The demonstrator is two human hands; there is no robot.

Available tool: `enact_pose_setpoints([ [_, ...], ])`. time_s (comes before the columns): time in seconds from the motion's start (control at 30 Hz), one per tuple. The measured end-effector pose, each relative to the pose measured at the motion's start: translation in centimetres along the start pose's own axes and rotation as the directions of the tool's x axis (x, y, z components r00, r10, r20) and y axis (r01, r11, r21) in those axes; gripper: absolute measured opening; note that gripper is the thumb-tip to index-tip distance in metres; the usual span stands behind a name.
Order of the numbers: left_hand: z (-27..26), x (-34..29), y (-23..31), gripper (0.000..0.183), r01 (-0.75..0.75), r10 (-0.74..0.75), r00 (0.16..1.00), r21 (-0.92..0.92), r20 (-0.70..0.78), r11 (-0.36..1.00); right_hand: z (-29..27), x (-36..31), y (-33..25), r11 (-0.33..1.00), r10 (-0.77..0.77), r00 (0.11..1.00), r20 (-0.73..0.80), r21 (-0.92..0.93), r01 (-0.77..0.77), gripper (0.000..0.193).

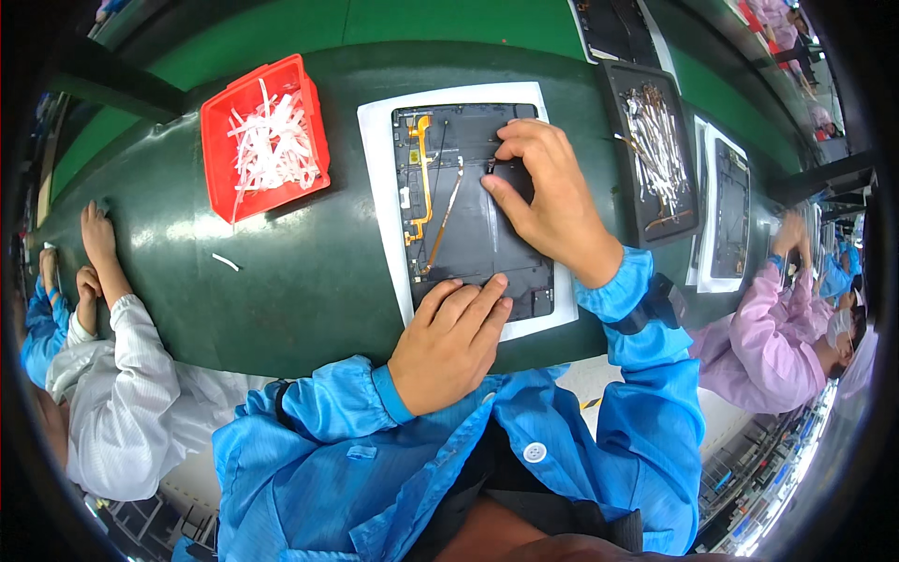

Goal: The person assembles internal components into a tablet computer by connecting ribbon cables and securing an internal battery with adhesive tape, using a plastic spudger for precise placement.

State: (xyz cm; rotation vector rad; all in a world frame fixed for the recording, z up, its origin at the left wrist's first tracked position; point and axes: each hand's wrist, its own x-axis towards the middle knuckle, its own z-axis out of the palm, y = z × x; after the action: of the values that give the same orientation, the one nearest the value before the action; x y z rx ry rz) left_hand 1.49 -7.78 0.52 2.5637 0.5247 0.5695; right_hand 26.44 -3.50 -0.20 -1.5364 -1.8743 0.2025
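A dark tablet back housing (449,211) lies on a white sheet (376,155) in front of me. Inside it run an orange flex cable (420,178) along the left side and a thin brown-and-silver flex strip (446,217) slanting beside the middle. My left hand (449,337) rests with fingers stretched flat across the near edge of the housing. Over the upper right part, my right hand (543,187) curls its thumb and index finger toward each other. A tiny dark piece shows between those fingertips, too small to name.
A red bin (215,155) of white paper strips stands at the left, with one loose strip (226,262) on the green table (309,290). At the right are a black tray (670,225) of flex strips and another housing (730,211). Co-workers sit on both sides.
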Motion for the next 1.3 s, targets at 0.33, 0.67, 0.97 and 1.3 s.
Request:
enact_pose_setpoints([
  [0.33, 0.2, -0.5, -0.3, 0.051, -0.006, 0.007, 1.0, -0.04, 0.023, 0.999, -1.5, -2.3, -1.8, 0.993, 0.115, 0.986, 0.118, -0.009, -0.114, 0.081],
  [0.67, 0.1, -0.3, 0.0, 0.048, -0.014, 0.015, 1.0, -0.051, 0.008, 0.999, 0.3, 1.5, 0.5, 0.98, 0.128, 0.986, -0.104, -0.137, -0.141, 0.039],
  [0.97, -5.4, -0.9, -4.4, 0.073, 0.277, -0.766, 0.643, -0.934, 0.004, 0.227, -2.9, -2.7, -1.7, 0.924, 0.283, 0.95, -0.135, -0.228, -0.307, 0.056],
  [1.3, -4.5, 5.3, -10.4, 0.057, 0.504, -0.634, 0.699, -0.857, 0.329, 0.111, -0.8, -5.6, -1.2, 0.929, 0.221, 0.967, -0.129, -0.274, -0.249, 0.052],
])
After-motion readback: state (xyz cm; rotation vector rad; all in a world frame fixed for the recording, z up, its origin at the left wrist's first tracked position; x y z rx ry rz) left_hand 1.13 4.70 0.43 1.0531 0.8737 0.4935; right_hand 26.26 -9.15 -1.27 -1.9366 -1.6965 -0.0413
